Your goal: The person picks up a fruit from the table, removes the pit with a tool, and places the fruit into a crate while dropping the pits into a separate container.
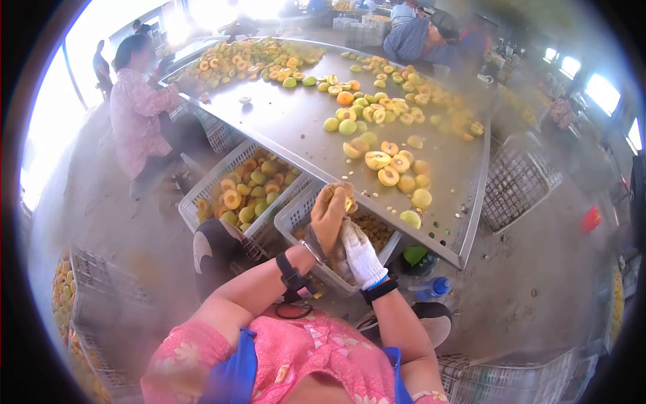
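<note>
My bare left hand [327, 219] is raised at the near edge of the metal table, its fingers closed around a yellow stone fruit [348, 203] that shows only in part. Just below and to the right, my right hand [362, 252] wears a white knit glove, its fingers curled close to the left hand. What the glove grips, if anything, is hidden. Under both hands stands a grey plastic crate [286, 227] with small brownish pieces in it. Left of it, another crate [190, 210] holds many yellow and green stone fruits, several cut in half.
Whole and halved fruits [389, 165] lie across the metal table [282, 121]. A person in pink [138, 121] works at its left side, another person [417, 40] at the far side. An upended crate [515, 182], a blue-capped bottle [439, 287] and more crates [511, 377] surround me.
</note>
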### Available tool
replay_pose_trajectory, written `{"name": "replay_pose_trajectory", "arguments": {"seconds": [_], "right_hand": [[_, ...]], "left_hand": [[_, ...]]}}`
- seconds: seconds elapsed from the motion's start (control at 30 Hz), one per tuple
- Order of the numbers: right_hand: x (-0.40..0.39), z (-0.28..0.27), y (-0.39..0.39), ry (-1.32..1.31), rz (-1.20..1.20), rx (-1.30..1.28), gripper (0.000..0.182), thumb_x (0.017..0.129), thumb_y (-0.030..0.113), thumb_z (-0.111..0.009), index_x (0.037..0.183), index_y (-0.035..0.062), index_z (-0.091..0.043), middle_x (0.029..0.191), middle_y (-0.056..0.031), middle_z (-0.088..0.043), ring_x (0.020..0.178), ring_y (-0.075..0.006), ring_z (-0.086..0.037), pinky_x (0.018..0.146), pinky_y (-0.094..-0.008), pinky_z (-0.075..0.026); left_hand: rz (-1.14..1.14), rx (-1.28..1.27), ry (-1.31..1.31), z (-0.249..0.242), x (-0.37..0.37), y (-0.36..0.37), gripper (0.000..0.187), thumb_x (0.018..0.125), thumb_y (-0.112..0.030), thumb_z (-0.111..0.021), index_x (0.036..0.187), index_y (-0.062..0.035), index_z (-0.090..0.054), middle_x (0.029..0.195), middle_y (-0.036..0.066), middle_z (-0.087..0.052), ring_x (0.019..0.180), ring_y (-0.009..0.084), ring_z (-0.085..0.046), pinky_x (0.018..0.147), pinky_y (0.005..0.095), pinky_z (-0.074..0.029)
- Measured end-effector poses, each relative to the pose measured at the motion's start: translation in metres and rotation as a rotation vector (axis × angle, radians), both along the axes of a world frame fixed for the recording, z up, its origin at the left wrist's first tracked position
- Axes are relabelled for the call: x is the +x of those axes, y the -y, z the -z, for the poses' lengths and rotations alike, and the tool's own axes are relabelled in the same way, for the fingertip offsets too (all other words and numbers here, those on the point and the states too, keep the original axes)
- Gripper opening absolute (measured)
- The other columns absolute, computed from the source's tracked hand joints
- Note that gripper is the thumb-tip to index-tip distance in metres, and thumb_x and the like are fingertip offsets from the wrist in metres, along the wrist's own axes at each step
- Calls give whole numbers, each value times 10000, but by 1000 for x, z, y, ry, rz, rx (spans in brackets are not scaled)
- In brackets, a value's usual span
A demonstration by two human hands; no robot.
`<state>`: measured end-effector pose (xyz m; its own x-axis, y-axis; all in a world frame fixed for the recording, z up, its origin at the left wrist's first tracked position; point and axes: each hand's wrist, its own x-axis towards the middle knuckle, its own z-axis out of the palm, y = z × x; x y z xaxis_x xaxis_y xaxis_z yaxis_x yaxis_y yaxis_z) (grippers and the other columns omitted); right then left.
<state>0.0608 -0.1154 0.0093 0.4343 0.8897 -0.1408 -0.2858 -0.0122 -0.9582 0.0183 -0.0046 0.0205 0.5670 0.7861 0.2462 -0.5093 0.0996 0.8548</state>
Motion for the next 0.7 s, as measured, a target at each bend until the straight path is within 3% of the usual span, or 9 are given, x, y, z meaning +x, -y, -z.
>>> {"name": "replay_pose_trajectory", "arguments": {"seconds": [0.07,0.17,0.2,0.23,0.33,0.43,0.47,0.57,0.7], "right_hand": [[1,-3,6,57,-46,-78,435,1068,338,-482,1326,-3,-558,1196,-45,-620,1057,-114,-549,928,-276,-462],[2,0,8,165,-93,-76,433,1064,346,-489,1317,3,-564,1167,-39,-624,1035,-113,-544,917,-279,-462],[0,3,8,243,-75,-50,439,1062,351,-490,1319,3,-562,1162,-41,-625,1035,-115,-543,918,-283,-462],[-3,5,6,321,-56,-19,444,1061,356,-492,1321,2,-560,1157,-43,-627,1035,-117,-542,918,-286,-462],[-8,3,3,153,-18,-7,482,1054,379,-497,1338,-8,-544,1164,-63,-625,1060,-136,-542,946,-307,-456],[-8,1,6,34,-38,41,307,1043,413,-512,1064,119,-598,695,40,-522,520,-41,-436,455,-206,-346],[-8,-3,8,-69,-71,26,293,1043,406,-514,1050,126,-600,682,40,-519,499,-45,-429,439,-210,-337],[-6,-18,17,-217,-160,-23,284,1037,424,-520,1003,155,-604,636,46,-487,438,-61,-395,398,-223,-297],[-8,-26,25,-410,-270,-64,356,1002,523,-534,1012,174,-599,609,54,-433,406,-68,-348,371,-224,-268]], "left_hand": [[174,-198,7,-14,-6,-10,366,1053,-295,-470,910,-2,-635,781,109,-635,678,187,-593,635,338,-513],[357,-348,-183,-41,-22,-13,372,1044,-293,-488,882,7,-637,771,102,-635,669,178,-585,620,304,-499],[335,-301,-178,-36,-22,-13,422,1057,-354,-466,904,3,-632,781,103,-634,674,186,-584,623,300,-497],[235,-185,-164,-32,-18,-8,445,1061,-376,-449,917,2,-632,781,106,-634,676,187,-585,623,302,-496],[-35,134,-116,-19,-9,8,539,1070,-469,-381,988,1,-633,789,117,-639,692,178,-593,622,300,-494],[213,77,-97,-22,-16,-8,549,1069,-467,-385,976,10,-641,768,113,-639,668,175,-593,624,288,-493],[363,-22,-135,-35,-20,-10,591,1070,-474,-375,892,18,-648,733,120,-634,627,193,-581,614,295,-488],[391,-184,-223,-61,-27,1,643,1076,-457,-338,736,14,-615,691,92,-616,627,168,-554,635,287,-458],[326,158,-221,-35,-23,-9,651,1068,-475,-349,742,16,-626,698,122,-631,608,202,-579,614,305,-482]]}}
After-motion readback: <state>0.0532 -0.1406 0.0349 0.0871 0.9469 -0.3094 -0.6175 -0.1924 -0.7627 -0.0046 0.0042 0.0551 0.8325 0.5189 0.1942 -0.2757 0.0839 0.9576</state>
